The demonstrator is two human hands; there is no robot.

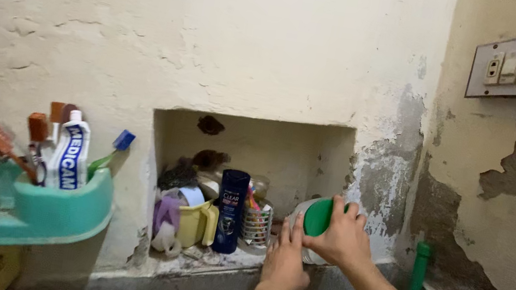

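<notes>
Head view: right hand (341,237) clamped on green-lidded jar (317,218) (tilted); left hand (285,261) flat, fingers together.

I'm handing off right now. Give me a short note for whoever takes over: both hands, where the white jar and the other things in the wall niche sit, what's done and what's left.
Right hand: wrapped over the green lid of the white jar.
Left hand: flat against the jar's lower left side, steadying it.
Where things are: the jar stands at the right end of the wall niche, on its ledge. To its left are a small wire basket, a dark blue bottle and a yellow mug.
Done: both hands are on the jar.
Left: the lid is still on, and the jar is still on the ledge.
</notes>
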